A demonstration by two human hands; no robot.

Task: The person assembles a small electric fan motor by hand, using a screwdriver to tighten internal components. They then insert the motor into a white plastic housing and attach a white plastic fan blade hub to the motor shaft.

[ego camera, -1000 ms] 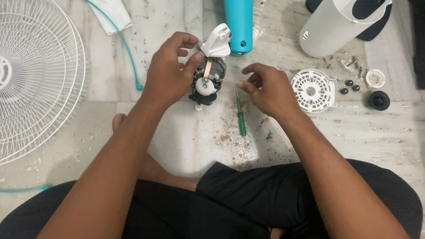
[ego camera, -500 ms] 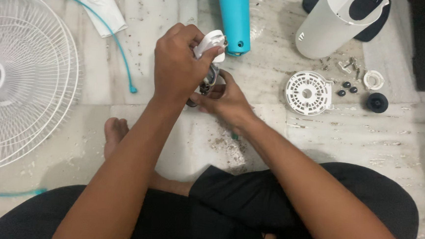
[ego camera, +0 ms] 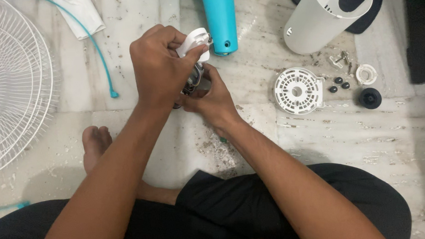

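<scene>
We grip the fan motor (ego camera: 194,76) above the floor, left hand (ego camera: 159,69) closed on its white bracket, right hand (ego camera: 213,99) pinching underneath. Grille (ego camera: 8,87), rear cover (ego camera: 298,90), screws (ego camera: 343,58) already lie removed; motor remains assembled.

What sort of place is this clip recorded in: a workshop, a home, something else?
Most likely a home floor used as a makeshift repair spot, not a workshop. The person sits cross-legged and barefoot on a dusty marble floor, with a white fan guard, a round vented cover and loose screws laid straight on it.
</scene>
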